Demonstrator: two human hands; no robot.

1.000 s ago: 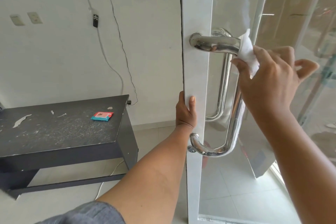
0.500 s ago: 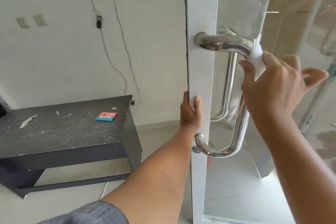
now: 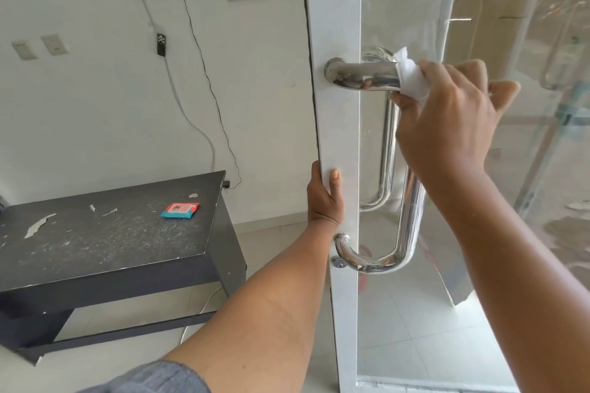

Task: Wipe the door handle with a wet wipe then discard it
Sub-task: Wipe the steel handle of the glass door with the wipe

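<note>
A shiny steel D-shaped door handle (image 3: 364,75) is fixed to the white frame of a glass door (image 3: 338,105). My right hand (image 3: 447,118) presses a crumpled white wet wipe (image 3: 412,80) against the handle's upper horizontal bar, near the top bend. The wipe wraps partly around the bar. My left hand (image 3: 324,198) grips the edge of the door frame between the handle's two mounts, thumb on the front face.
A scratched black bench-like table (image 3: 105,239) stands at the left against the wall, with a teal and red wipes packet (image 3: 179,210) on it. Cables, a router and switches hang on the white wall. A second handle shows behind the glass.
My right hand has slid the wipe from the handle's top bend leftward onto the horizontal bar. The left hand keeps its hold on the door edge.
</note>
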